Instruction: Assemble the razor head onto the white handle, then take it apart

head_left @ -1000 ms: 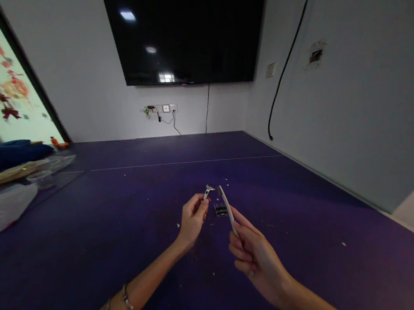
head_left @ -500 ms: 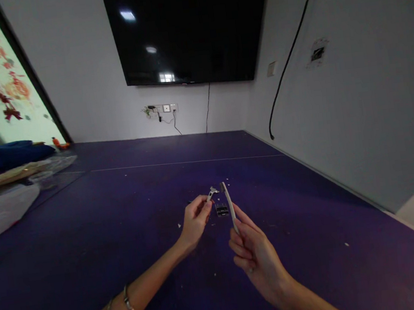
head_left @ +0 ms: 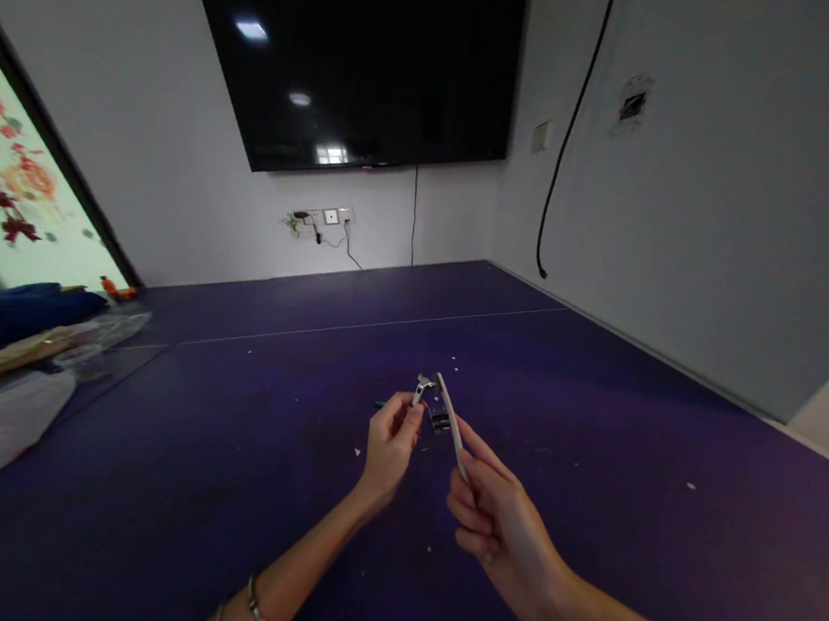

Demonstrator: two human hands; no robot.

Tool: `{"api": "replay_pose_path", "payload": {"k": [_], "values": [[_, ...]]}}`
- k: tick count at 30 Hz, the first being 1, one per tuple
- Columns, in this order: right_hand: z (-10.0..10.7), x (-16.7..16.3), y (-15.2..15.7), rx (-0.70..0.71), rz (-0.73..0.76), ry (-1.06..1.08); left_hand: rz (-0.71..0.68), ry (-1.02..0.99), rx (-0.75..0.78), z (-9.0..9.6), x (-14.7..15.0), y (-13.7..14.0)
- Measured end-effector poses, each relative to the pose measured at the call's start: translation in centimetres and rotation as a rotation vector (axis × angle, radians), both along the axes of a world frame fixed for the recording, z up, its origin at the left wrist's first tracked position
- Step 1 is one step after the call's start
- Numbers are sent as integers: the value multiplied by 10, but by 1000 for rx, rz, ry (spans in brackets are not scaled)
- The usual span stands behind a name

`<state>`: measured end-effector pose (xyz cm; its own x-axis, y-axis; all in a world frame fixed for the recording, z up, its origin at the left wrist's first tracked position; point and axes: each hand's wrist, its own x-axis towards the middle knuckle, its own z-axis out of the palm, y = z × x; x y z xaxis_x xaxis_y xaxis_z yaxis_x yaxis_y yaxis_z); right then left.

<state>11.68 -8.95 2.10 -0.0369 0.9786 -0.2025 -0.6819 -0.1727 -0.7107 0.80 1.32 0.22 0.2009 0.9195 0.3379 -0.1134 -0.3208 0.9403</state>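
My left hand pinches the handle of a small razor, its silvery head tilted up and to the right. In my right hand is a pale toothbrush, held nearly upright with its bristles facing left. The bristles are at the razor's head; whether they touch cannot be made out. Below them on the purple surface lies a small dark case, partly behind the toothbrush. A thin dark item shows just behind my left hand, mostly hidden.
Small white scraps are scattered over the purple tabletop. Folded cloths and a clear plastic bag lie at the left. A television hangs on the far wall, and a black cable hangs down the right wall.
My right hand has moved slightly left, bringing the toothbrush's bristles up to the razor's head. My left hand stays nearly still.
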Motion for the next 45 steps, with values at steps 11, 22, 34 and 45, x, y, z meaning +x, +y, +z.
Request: {"api": "replay_pose_path", "payload": {"k": [11, 22, 34, 45], "values": [[6, -7, 1, 27, -46, 44, 27, 16, 35, -3, 7, -11], [8, -11, -5, 15, -55, 53, 107, -25, 23, -4, 6, -10], [6, -11, -4, 4, -33, 64, 82, -49, 12, -1, 6, -10], [4, -4, -6, 67, 38, 50, 50, -79, -14, 3, 3, 0]]}}
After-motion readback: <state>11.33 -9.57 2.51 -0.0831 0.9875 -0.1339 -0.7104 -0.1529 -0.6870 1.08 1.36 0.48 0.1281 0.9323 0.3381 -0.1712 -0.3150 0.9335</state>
